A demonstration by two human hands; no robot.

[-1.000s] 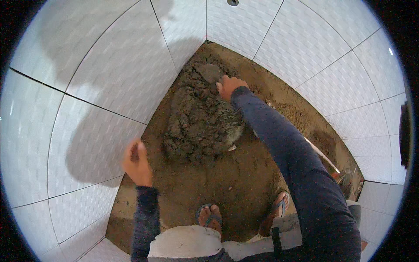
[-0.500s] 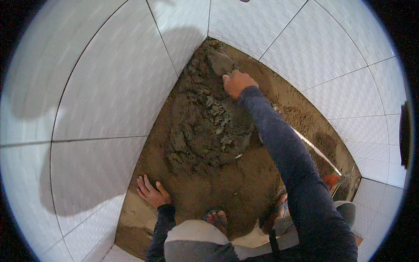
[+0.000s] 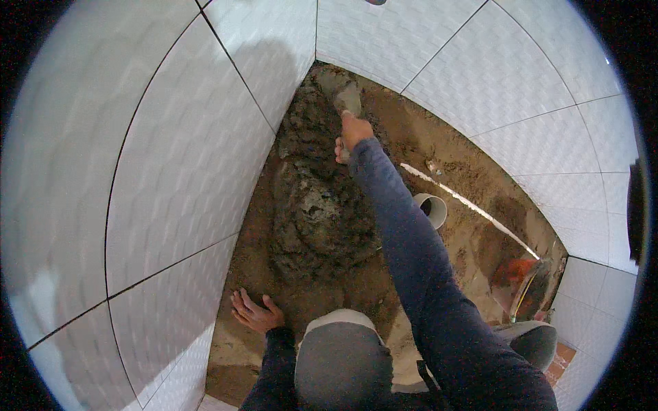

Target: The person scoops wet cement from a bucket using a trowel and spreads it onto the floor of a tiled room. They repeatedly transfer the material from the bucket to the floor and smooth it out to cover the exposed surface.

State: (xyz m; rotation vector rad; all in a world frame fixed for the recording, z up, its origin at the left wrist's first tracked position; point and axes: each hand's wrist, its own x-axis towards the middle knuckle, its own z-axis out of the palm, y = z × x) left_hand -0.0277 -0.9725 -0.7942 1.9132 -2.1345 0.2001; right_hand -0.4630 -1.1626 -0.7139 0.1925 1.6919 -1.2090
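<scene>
Mortar [image 3: 322, 236], dark grey-brown, wet-looking and lumpy, is heaped on the sandy brown floor [image 3: 473, 260], close beside the foot of the left wall [image 3: 178, 171] and reaching up toward the far corner; a paler grey patch shows near its middle. Right hand [image 3: 354, 133]: clamped on a trowel [image 3: 348, 101], fingers curled around the handle, which the hand mostly hides. Blade smeared grey-brown, pointing toward the far corner, at the upper end of the heap; depth of contact with the material cannot be told. Left hand [image 3: 257, 314]: holds nothing visible, fingers apart, palm side down at the floor near the left wall, nearer to the person than the heap and apart from it. Right arm in a dark blue sleeve [image 3: 425, 253], extended across the floor just right of the heap. Pipe [image 3: 441, 214], white and round-mouthed, is partly hidden behind that sleeve. White strip [image 3: 466, 201] lies slantwise on the floor between pipe and right wall [image 3: 493, 82]. Its near end adjoins an orange-red object [image 3: 513, 275] with a dark, curved part beside it; exact kind unclear. Both walls carry white, relief-patterned tiles with dark joints. Grey-clad knee [image 3: 343, 356] noted at the lower edge, between the arms.
</scene>
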